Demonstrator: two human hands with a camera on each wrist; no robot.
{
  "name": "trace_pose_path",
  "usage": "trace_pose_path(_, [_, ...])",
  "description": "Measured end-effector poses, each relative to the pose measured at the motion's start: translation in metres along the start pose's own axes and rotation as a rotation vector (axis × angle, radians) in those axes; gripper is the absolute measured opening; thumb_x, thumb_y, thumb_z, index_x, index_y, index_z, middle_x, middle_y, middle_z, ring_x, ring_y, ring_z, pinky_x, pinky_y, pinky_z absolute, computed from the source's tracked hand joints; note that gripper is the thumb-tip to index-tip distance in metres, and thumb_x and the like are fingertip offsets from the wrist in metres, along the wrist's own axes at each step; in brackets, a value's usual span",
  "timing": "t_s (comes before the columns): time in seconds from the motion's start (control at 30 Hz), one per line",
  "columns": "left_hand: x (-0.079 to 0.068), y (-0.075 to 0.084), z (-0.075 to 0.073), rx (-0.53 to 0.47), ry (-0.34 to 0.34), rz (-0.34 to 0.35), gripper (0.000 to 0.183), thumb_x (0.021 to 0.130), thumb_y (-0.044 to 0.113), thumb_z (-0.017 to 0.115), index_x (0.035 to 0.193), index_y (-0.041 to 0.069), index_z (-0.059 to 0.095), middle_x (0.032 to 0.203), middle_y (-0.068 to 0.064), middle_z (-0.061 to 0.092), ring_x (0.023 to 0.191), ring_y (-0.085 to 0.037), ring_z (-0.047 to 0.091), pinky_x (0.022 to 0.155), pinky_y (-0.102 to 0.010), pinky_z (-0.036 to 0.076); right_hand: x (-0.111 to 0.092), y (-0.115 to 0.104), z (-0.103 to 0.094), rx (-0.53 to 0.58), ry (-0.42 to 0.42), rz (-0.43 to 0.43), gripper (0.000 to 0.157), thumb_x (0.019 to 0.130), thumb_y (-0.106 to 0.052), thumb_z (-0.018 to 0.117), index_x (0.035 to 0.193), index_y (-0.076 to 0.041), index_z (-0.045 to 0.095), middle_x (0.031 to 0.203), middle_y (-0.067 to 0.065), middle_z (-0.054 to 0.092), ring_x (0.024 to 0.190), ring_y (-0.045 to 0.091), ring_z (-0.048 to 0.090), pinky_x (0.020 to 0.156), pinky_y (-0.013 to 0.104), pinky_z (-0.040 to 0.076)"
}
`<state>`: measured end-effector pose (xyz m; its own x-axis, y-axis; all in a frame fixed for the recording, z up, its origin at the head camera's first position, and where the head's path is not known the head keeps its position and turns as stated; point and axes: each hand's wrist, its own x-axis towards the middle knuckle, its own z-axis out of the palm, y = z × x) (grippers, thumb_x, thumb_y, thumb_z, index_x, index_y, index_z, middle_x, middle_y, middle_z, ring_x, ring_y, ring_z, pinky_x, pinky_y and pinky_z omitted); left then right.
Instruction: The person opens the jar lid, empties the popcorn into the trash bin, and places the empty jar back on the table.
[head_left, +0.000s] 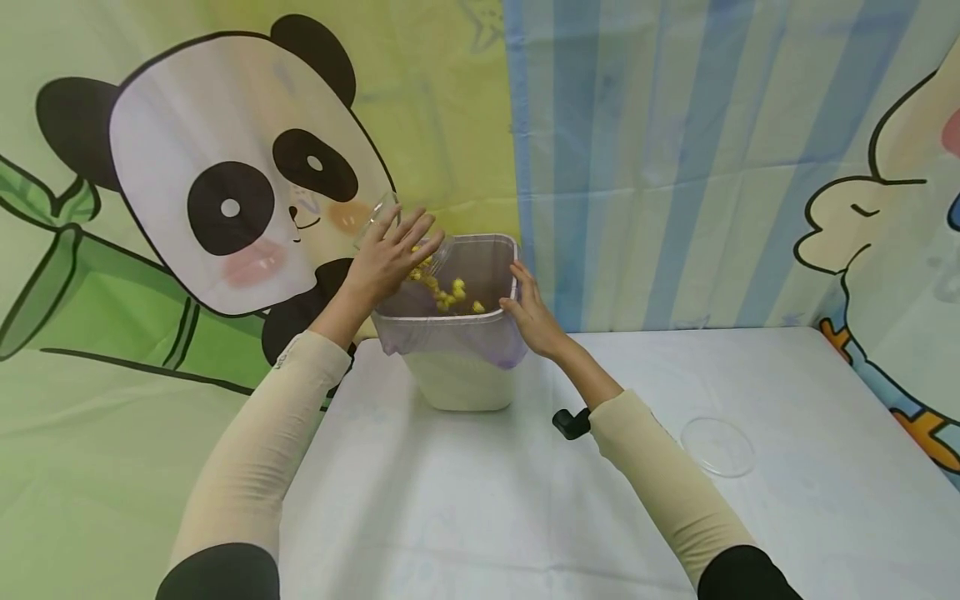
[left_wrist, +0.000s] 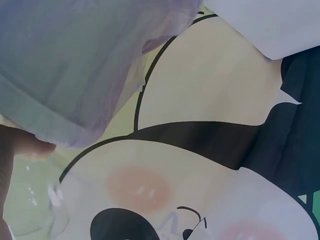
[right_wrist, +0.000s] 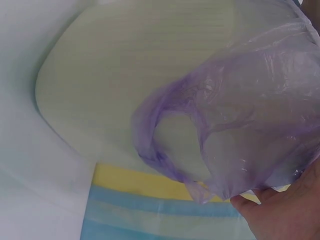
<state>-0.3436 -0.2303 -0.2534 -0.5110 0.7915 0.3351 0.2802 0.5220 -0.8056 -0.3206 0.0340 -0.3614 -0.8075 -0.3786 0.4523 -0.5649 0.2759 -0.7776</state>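
A pale waste bin [head_left: 459, 379] stands upright on the table, lined with a thin purple plastic bag [head_left: 450, 336] folded over its rim. Above its left side, my left hand [head_left: 390, 262] holds a clear plastic container [head_left: 377, 218], tipped toward the bin. Yellow popcorn-like pieces [head_left: 450, 293] show in a trail from the container down into the bin. My right hand [head_left: 534, 315] grips the bin's right rim. In the right wrist view, the bag [right_wrist: 260, 110] hangs loosely down the outside of the bin [right_wrist: 125, 75]. The left wrist view catches the clear container [left_wrist: 32, 200] at its lower left.
A clear round lid [head_left: 717, 447] lies on the white table [head_left: 480, 508], right of my right forearm. Cartoon-printed cloth with a panda [head_left: 225, 167] hangs close behind and to the left. A small black object [head_left: 572, 423] sits at my right sleeve's cuff.
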Motion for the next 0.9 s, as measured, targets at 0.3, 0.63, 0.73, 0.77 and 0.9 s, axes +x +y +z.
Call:
trace_pose_path(0.3, [0.010,0.001,-0.005,0.157,0.128,0.094,0.072,0.078,0.004,0.070,0.138,0.019,0.033,0.144,-0.008,0.032,0.137,-0.027,0.019,0.111,-0.043,0.015,0.000,0.001,0.000,-0.001,0.001,-0.014,0.064,0.096,-0.031,0.035,0.145,-0.002,0.005,0.152,0.011,0.000,0.139,0.027,0.002,0.110,0.047,0.013])
trace_pose_path(0.63, [0.011,0.009,-0.008,0.125,0.122,0.094,0.076,0.077,0.004,0.070,0.140,0.023,0.032,0.146,-0.007,0.029,0.136,-0.026,0.021,0.111,-0.043,0.014,-0.002,0.000,0.000,0.007,-0.001,0.000,0.064,0.096,-0.031,0.035,0.145,-0.002,0.006,0.153,0.010,0.000,0.139,0.028,0.003,0.110,0.047,0.013])
trace_pose_path(0.73, [0.009,0.013,-0.009,-0.094,0.003,-0.044,0.091,0.065,0.002,0.074,0.142,0.019,0.030,0.146,-0.009,0.028,0.136,-0.029,0.019,0.111,-0.046,0.010,-0.002,-0.001,0.000,0.003,0.001,0.005,0.064,0.096,-0.030,0.035,0.146,-0.003,0.006,0.153,0.011,0.000,0.139,0.028,0.004,0.109,0.048,0.013])
trace_pose_path(0.77, [0.009,0.015,-0.010,-0.177,-0.022,-0.104,0.094,0.061,0.000,0.074,0.141,0.018,0.030,0.145,-0.010,0.028,0.135,-0.030,0.020,0.110,-0.046,0.009,-0.002,-0.001,0.000,0.003,0.002,0.005,0.064,0.096,-0.030,0.035,0.146,-0.003,0.006,0.153,0.011,0.000,0.139,0.028,0.004,0.109,0.048,0.013])
trace_pose_path(0.9, [0.010,0.017,-0.009,-0.406,-0.072,-0.295,0.097,0.054,-0.001,0.072,0.141,0.015,0.031,0.142,-0.011,0.031,0.131,-0.032,0.024,0.109,-0.048,0.010,-0.001,-0.001,0.000,0.013,0.013,-0.002,0.062,0.097,-0.027,0.036,0.145,0.000,0.007,0.152,0.011,0.001,0.139,0.028,0.003,0.110,0.047,0.012])
